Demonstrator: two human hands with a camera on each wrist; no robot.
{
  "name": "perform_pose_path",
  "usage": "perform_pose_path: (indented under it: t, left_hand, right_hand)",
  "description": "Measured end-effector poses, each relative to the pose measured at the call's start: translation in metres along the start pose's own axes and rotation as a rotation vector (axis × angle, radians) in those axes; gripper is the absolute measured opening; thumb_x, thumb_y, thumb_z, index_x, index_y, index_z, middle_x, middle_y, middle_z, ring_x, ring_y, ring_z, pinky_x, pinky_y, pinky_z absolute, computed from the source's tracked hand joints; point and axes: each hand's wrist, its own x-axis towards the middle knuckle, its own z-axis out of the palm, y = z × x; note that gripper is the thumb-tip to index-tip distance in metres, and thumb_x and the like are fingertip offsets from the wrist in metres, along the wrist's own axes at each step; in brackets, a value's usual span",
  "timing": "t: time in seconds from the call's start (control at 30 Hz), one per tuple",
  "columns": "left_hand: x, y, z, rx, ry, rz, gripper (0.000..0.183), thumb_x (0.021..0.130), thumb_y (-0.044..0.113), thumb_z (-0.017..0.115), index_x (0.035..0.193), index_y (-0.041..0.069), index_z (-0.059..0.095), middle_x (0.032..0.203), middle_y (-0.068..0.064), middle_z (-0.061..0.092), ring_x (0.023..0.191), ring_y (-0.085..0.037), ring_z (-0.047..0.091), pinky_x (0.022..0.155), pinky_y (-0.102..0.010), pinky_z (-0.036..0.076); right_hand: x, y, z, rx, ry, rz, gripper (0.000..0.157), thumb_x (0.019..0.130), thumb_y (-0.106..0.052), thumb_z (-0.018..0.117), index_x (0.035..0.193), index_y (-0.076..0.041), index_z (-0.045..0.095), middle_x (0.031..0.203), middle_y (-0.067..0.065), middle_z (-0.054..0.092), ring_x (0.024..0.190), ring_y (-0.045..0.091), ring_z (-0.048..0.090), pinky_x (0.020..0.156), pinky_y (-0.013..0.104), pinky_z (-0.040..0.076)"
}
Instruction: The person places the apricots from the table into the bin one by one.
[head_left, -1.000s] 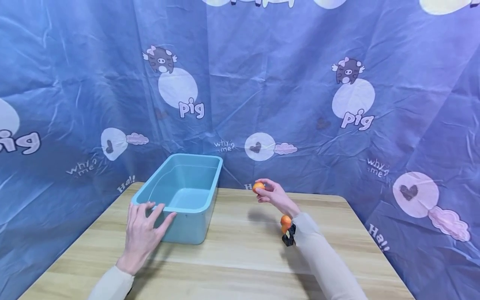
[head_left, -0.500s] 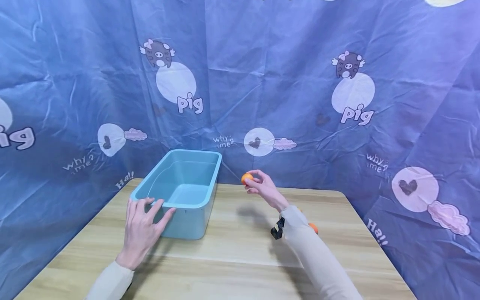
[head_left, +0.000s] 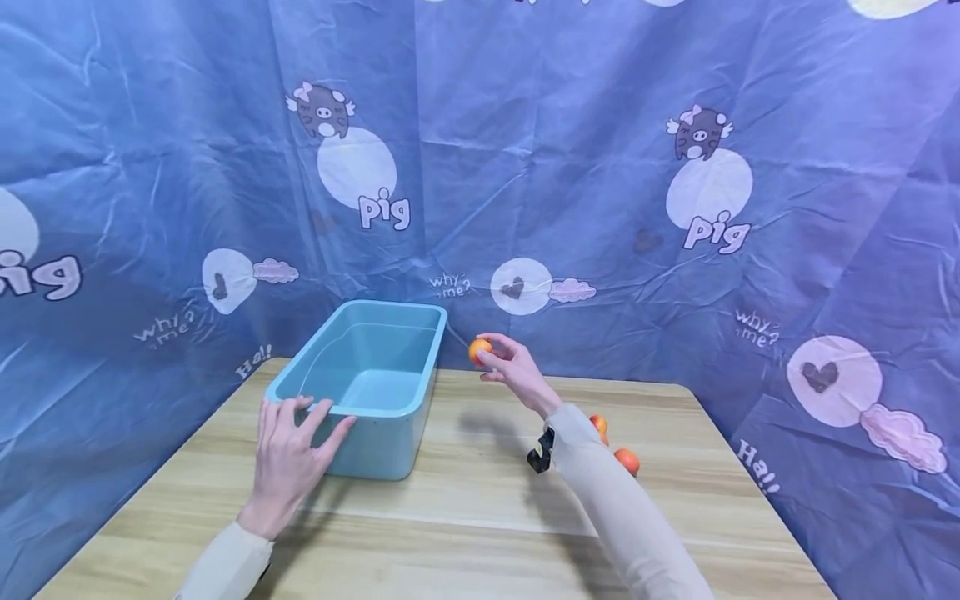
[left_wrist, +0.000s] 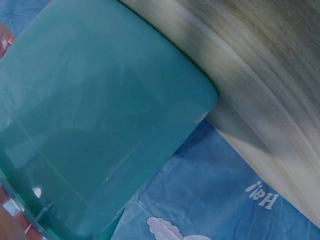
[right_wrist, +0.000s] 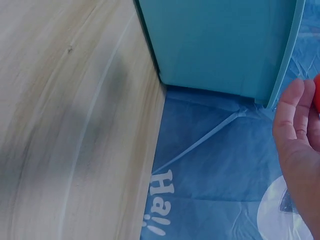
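My left hand (head_left: 287,458) holds the near rim of a light-blue plastic bin (head_left: 380,437), fingers over the edge and thumb against the outer wall. In the left wrist view the wall of the bin (left_wrist: 110,110) fills much of the frame, with fingers (left_wrist: 7,220) at its rim. My right hand (head_left: 517,372) pinches a small round orange fruit (head_left: 478,350) in the air, right of the bin. Only a red-orange sliver of that fruit (right_wrist: 317,92) shows beyond the fingers in the right wrist view.
More orange fruits lie on the wooden table (head_left: 480,550): one fruit (head_left: 627,461) beside the right forearm, others (head_left: 597,423) partly hidden behind the sleeve. A blue curtain (head_left: 465,167) with pig prints hangs along the table's back and sides.
My right hand has carried the fruit left and slightly up, closer to the bin. Fruits behind the right forearm have come into view on its right. The left hand stays on the rim.
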Motion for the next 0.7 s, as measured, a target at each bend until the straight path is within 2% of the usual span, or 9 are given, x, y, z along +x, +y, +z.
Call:
perform_pose_path:
  t: [0.17,0.27,0.4,0.53,0.7]
  left_hand:
    - [0.006,-0.001,0.003,-0.009,0.01,0.014,0.058,0.09,0.059,0.059,0.097,0.003,0.071,0.095,-0.025,0.062,0.09,-0.043,0.053,0.097,-0.074,0.033]
    - [0.008,-0.001,0.004,-0.016,0.017,0.023,0.057,0.089,0.059,0.059,0.097,0.003,0.071,0.094,-0.026,0.062,0.089,-0.043,0.053,0.097,-0.072,0.033]
    - [0.009,-0.002,0.004,-0.026,0.009,0.032,0.06,0.091,0.06,0.057,0.096,0.002,0.071,0.093,-0.027,0.062,0.089,-0.043,0.053,0.097,-0.071,0.033]
    - [0.006,-0.003,0.002,-0.016,0.008,0.022,0.065,0.092,0.063,0.051,0.096,0.002,0.072,0.093,-0.027,0.062,0.089,-0.043,0.053,0.096,-0.072,0.033]
    - [0.003,-0.004,0.002,0.005,0.001,0.012,0.066,0.092,0.065,0.049,0.096,0.003,0.072,0.093,-0.027,0.063,0.089,-0.044,0.054,0.097,-0.074,0.033]
  right_hand:
    - [0.006,-0.007,0.003,0.016,0.014,-0.005,0.031,0.095,-0.013,0.065,0.122,-0.008,0.05,0.101,0.002,0.07,0.089,0.014,0.07,0.07,0.028,0.057]
    - [0.009,-0.01,0.005,-0.012,0.028,-0.001,0.027,0.095,-0.015,0.065,0.119,-0.012,0.052,0.099,0.001,0.072,0.089,0.014,0.07,0.067,0.025,0.055]
    - [0.014,-0.012,0.01,-0.063,0.042,-0.009,0.029,0.095,-0.017,0.066,0.122,-0.013,0.057,0.099,0.002,0.072,0.088,0.014,0.07,0.065,0.025,0.053]
    - [0.022,-0.015,0.02,-0.104,0.013,-0.012,0.036,0.095,-0.022,0.066,0.129,-0.012,0.057,0.104,0.002,0.071,0.09,0.015,0.069,0.066,0.026,0.053]
    - [0.029,-0.02,0.033,-0.107,0.0,-0.02,0.037,0.096,-0.02,0.064,0.131,-0.012,0.055,0.105,0.004,0.07,0.088,0.017,0.068,0.065,0.028,0.051]
